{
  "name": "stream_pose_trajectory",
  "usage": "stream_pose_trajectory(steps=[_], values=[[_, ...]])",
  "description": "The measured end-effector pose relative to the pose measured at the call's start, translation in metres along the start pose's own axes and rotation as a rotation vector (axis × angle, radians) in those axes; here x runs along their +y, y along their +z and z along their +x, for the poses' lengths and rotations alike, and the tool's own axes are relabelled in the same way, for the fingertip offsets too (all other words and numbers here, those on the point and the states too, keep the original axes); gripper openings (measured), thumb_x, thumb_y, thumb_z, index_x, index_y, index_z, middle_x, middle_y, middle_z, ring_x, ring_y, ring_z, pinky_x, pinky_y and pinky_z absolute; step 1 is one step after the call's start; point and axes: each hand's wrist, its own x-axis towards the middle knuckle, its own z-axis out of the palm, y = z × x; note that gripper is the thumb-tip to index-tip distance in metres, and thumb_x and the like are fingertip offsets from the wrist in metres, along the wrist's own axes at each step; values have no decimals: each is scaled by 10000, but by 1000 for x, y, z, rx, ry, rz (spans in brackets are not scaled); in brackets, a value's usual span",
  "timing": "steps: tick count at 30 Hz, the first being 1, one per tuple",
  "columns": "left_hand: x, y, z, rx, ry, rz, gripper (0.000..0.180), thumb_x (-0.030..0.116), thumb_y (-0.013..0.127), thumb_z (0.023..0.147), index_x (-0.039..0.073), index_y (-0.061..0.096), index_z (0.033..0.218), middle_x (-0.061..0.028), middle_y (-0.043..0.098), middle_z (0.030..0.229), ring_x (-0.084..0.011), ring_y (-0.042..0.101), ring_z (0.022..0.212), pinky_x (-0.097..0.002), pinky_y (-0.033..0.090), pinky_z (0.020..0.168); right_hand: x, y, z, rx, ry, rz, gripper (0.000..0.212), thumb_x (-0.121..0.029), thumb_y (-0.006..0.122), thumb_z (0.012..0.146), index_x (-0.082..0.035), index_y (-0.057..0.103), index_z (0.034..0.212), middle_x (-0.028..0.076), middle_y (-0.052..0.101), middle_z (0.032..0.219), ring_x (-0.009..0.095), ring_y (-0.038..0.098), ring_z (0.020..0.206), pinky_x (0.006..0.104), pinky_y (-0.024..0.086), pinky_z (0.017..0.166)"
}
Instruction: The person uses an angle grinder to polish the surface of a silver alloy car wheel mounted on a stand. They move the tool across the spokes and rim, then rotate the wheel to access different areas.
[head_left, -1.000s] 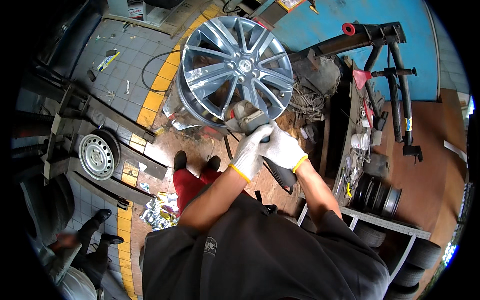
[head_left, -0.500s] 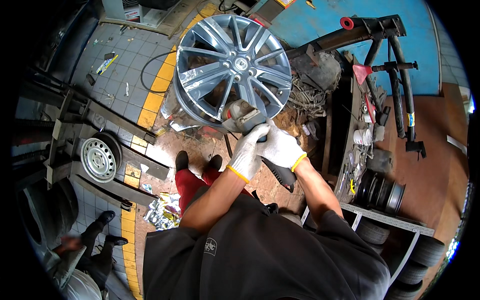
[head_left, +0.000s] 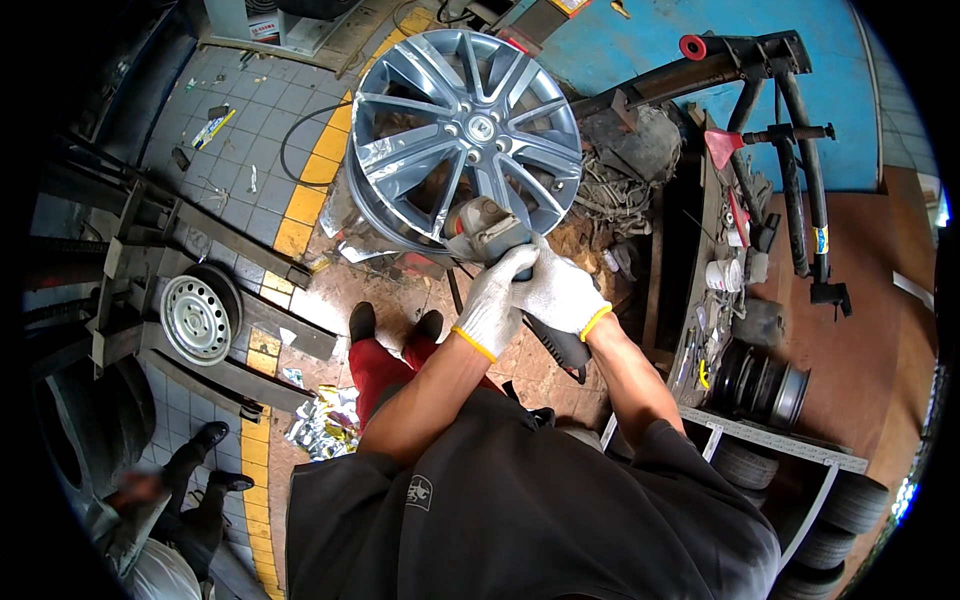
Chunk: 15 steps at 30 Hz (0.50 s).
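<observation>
A tiled workshop floor [head_left: 250,110] with a yellow stripe [head_left: 300,215] ran under everything, giving way to bare reddish ground near the person's feet. On it, leaning up toward the camera, stood a large grey multi-spoke alloy wheel [head_left: 465,130], its lower rim close to the person's black shoes [head_left: 395,325]. To the right of the wheel rose a dark steel frame [head_left: 770,130] with a red-capped tube, set against a blue wall [head_left: 660,40]. Left of the person lay heavy dark steel beams, and among them a smaller silver steel wheel [head_left: 195,320] lay flat. At the lower right a rack [head_left: 770,440] carried a dark rim [head_left: 765,380] on top and tyres below. Crumpled foil [head_left: 325,425] lay on the ground beside the left leg.

A hand-held power tool [head_left: 490,232] with a grey head and a black body sat at the wheel's lower edge, its head against the spokes there. The left hand [head_left: 492,300], in a white glove with a yellow cuff, was wrapped closed around the tool just behind the head. The right hand [head_left: 558,292], gloved the same way, lay curled closed over the tool's body right beside the left, the two gloves touching. The tool's black rear end [head_left: 560,345] stuck out below the right wrist.
</observation>
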Motion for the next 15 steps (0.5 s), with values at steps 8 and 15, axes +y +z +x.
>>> stream_pose_trajectory(steps=[8,15], values=[[2,3,0,12,-16,-22,207,139,671,927,59,672,1118,-23,681,1045,-138,661,959,-286,524,872,-1,-3,2,9,-12,45,921,-417,753,741,28,367,1449,281,692,1039,419,680,999,470,542,864],[4,1,1,-21,-19,-27,264,133,707,911,66,647,1159,-22,663,1096,-146,652,1006,-299,526,880,-5,-3,4,-4,37,27,954,-416,760,724,22,353,1467,279,693,1035,414,681,1000,468,540,867]])
